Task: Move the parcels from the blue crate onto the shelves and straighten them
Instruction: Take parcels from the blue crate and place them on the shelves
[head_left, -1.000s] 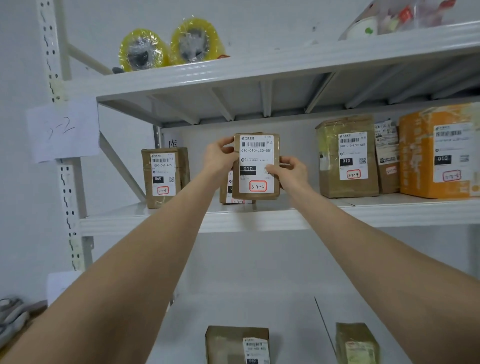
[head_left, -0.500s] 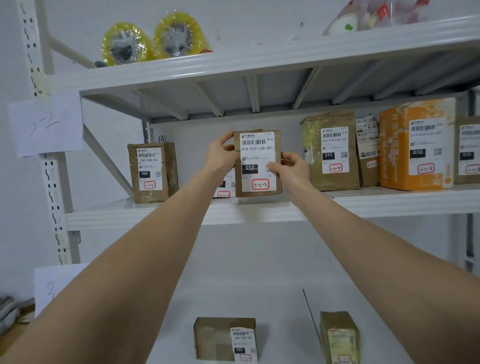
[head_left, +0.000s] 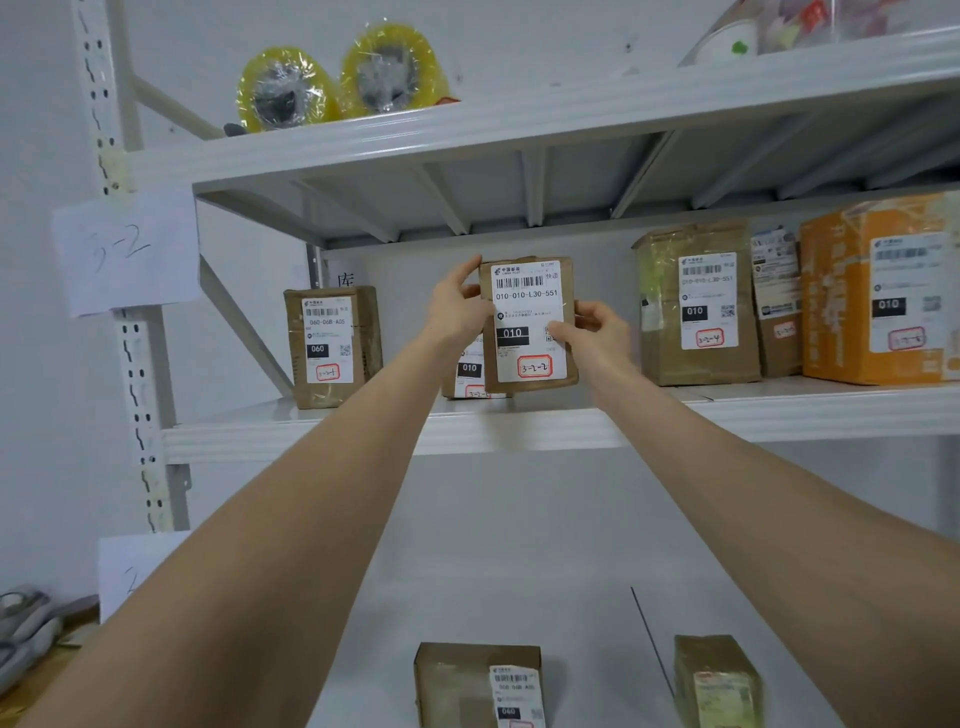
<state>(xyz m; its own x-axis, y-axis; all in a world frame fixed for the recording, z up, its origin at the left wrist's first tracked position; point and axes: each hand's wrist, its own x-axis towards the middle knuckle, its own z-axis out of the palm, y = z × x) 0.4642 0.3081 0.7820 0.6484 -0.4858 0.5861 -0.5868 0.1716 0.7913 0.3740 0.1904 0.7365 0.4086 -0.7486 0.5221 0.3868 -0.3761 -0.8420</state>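
A small brown parcel (head_left: 530, 322) with a white label marked 010 and 3-2-2 stands upright on the middle shelf (head_left: 519, 431). My left hand (head_left: 460, 306) grips its upper left edge and my right hand (head_left: 597, 332) holds its right side. Another labelled parcel (head_left: 467, 376) stands right behind it, mostly hidden. The blue crate is not in view.
On the same shelf stand a brown 060 parcel (head_left: 332, 345) at left, a taped brown parcel (head_left: 696, 306), a thin parcel (head_left: 776, 306) and an orange box (head_left: 883, 291) at right. Two parcels (head_left: 478, 686) (head_left: 719, 680) sit on the lower shelf. Yellow tape rolls (head_left: 343, 83) lie above.
The parcel and both hands have stayed on the middle shelf with only a slight shift; the view has moved a little.
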